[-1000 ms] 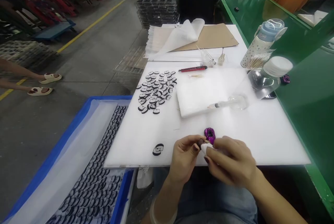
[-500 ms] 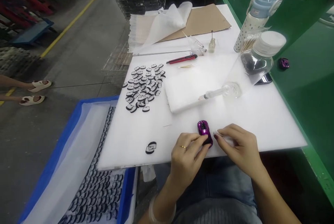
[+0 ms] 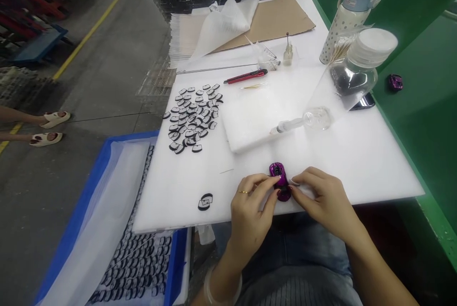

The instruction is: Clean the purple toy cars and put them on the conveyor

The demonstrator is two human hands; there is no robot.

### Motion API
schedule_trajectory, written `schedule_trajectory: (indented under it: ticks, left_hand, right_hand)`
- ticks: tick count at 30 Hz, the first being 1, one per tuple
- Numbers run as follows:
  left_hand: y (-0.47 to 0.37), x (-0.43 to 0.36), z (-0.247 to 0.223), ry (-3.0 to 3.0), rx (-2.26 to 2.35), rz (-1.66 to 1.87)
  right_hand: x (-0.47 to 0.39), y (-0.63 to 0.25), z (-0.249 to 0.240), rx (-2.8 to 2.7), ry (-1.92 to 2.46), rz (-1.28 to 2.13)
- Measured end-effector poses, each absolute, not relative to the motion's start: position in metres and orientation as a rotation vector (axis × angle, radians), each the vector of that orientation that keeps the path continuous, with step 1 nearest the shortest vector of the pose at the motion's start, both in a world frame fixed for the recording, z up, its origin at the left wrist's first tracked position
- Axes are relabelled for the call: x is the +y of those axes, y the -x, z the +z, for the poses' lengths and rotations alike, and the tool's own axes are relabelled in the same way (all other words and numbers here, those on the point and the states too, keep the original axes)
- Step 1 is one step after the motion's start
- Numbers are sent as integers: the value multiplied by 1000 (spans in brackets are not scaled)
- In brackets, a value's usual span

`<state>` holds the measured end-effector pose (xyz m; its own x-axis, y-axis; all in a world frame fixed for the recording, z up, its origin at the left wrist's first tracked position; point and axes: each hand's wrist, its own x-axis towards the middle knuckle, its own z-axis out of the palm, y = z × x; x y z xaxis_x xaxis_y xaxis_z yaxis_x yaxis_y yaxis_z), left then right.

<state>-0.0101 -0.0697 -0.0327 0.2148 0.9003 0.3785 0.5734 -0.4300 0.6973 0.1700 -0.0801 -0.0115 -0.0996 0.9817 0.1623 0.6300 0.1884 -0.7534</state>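
A small shiny purple toy car lies on the white board near its front edge, dark at the rear half. My left hand is closed on the car from the left, fingertips at its middle and rear. From the right, my right hand touches the car's side with pinched fingertips; whether a small part is between them is hidden. Left of my hands lie a couple of black-rimmed clear pieces. Many similar pieces are scattered farther back on the board.
Behind the car are a white foam pad, a syringe, and a red cutter. At right stand a clear jar and dotted bottle. A blue tray sits lower left; a person's feet show beyond.
My right hand has moved left until its fingertips meet the car's side. The fingers of my left hand have shifted slightly on the car. The camera view has shifted a little.
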Motion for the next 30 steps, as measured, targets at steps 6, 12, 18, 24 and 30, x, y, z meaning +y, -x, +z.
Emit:
schedule_trajectory:
  ticks: [6, 12, 18, 24, 30]
  left_hand:
    - [17, -62, -28, -2040, 1283, 930]
    - [24, -53, -22, -2239, 1116, 618]
    - [15, -55, -27, -2150, 1260, 692]
    - [15, -55, -29, -2069, 1289, 731]
    - [5, -55, -22, -1840, 1353, 769]
  right_hand:
    - [-78, -176, -11, -1868, 1492, 774]
    - [-88, -177, -18, -1852, 1300, 442]
    - [-93, -165, -19, -2076, 1302, 171]
    - [-65, -221, 10, -1916, 1584, 60]
    - [-46, -253, 13, -1933, 1811, -392]
